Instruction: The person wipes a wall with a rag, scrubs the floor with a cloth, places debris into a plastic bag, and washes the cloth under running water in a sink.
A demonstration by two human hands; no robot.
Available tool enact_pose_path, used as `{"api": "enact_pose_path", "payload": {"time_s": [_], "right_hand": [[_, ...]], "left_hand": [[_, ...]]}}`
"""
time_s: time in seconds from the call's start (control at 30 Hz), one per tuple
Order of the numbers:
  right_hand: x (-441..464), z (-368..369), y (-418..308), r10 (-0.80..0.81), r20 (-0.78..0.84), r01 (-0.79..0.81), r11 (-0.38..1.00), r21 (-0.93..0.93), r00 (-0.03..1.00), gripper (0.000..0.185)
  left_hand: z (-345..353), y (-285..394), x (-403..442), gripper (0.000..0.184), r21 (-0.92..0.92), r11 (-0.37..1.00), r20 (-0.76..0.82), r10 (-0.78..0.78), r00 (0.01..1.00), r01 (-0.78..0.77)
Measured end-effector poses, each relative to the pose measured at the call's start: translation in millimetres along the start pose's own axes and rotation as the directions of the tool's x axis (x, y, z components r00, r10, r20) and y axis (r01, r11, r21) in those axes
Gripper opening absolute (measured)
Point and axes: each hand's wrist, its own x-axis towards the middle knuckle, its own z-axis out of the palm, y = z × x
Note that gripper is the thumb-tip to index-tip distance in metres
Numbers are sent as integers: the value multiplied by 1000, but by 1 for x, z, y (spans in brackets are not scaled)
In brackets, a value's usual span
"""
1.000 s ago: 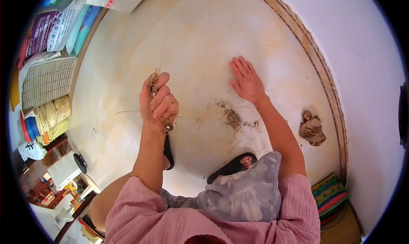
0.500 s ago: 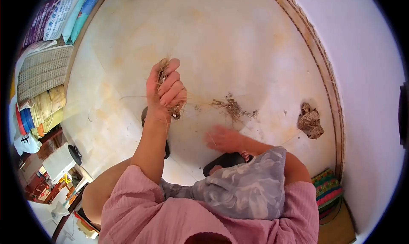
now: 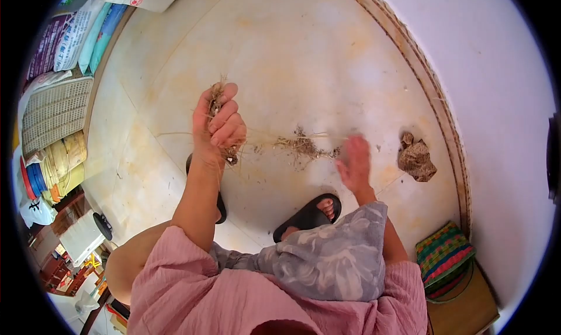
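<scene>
My left hand (image 3: 221,120) is raised over the floor, its fingers wrapped round a clump of dry straw-like roots (image 3: 216,98) with dark soil in it. Bits of the clump stick out above the thumb and below the little finger, and thin strands trail to either side. Over to the right, my right hand (image 3: 355,162) is smeared by motion beside a scatter of loose soil and roots (image 3: 302,145) on the floor. Pale strands reach from that scatter toward its fingertips; whether it grips them I cannot tell.
A brown crumpled lump (image 3: 416,158) lies on the pale floor (image 3: 274,54) near the right wall. A striped woven bag (image 3: 445,256) stands at lower right. Sacks (image 3: 76,34) and a woven basket (image 3: 57,107) line the left side. My sandalled foot (image 3: 310,215) is below the scatter.
My right hand has moved up and to the right, from near my foot to the right end of the soil scatter. My left hand keeps its grip on the clump; the view has shifted slightly.
</scene>
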Motion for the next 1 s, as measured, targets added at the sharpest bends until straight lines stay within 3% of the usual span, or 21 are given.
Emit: {"api": "enact_pose_path", "payload": {"time_s": [0.03,0.13,0.23,0.33,0.53,0.63,0.73,0.8,0.93,1.0], "right_hand": [[-14,-10,4,104,-77,-110,991,-80,992,68],[-7,2,-17,114,27,-109,986,-126,993,70],[37,36,-53,-75,228,64,996,56,971,81],[68,63,-80,-186,328,144,978,149,926,85],[89,109,-116,-406,308,334,905,263,860,83],[91,130,-123,-475,239,439,878,190,847,61],[103,135,-114,-505,385,525,849,60,773,28],[116,127,-102,-515,330,518,851,85,791,15],[125,109,-80,-501,255,506,861,50,827,9],[126,103,-69,-442,257,472,879,-66,859,8]], "left_hand": [[-4,1,0,24,-10,1000,18,-7,1000,7],[-9,2,5,25,-2,1000,3,-24,1000,24],[-1,6,6,26,-8,1000,-4,9,1000,-9],[6,17,0,30,52,998,-19,48,999,-47],[-1,34,-27,24,16,987,-3,160,987,-159],[-11,40,-39,23,10,986,12,166,986,-166],[-13,34,-43,23,-94,984,22,155,988,-152],[-14,28,-43,25,-100,979,-85,171,982,-179],[-29,12,-46,26,-189,969,-155,132,979,-161],[-47,3,-52,29,-194,972,-192,93,977,-131]]}}
